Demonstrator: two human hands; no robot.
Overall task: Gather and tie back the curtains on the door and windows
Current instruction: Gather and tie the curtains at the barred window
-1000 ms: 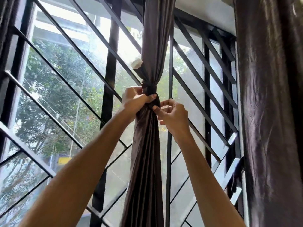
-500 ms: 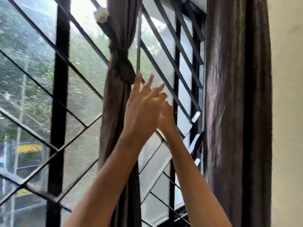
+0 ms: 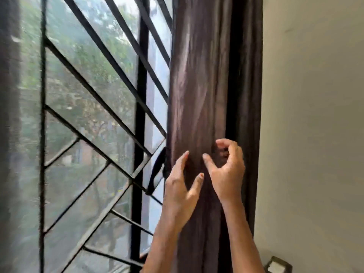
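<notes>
A dark brown curtain [image 3: 199,79] hangs loose in long folds at the window's right side, against the wall. My left hand [image 3: 181,186] is in front of its left half, fingers spread and touching the cloth. My right hand [image 3: 226,170] is beside it, higher, fingers curled apart at a fold, holding nothing firmly. A dark tie-back strap [image 3: 156,172] dangles from the grille just left of the curtain. The curtain at the far left [image 3: 7,134] shows only as a blurred dark strip.
A black metal grille [image 3: 110,103] with slanted bars covers the window glass. A cream wall [image 3: 313,125] stands to the right. A small dark-framed object [image 3: 276,266] sits at the bottom right corner.
Both hands let go of the tied middle curtain and moved right to the loose right-hand curtain. The view swung right, so the tied curtain is out of sight.
</notes>
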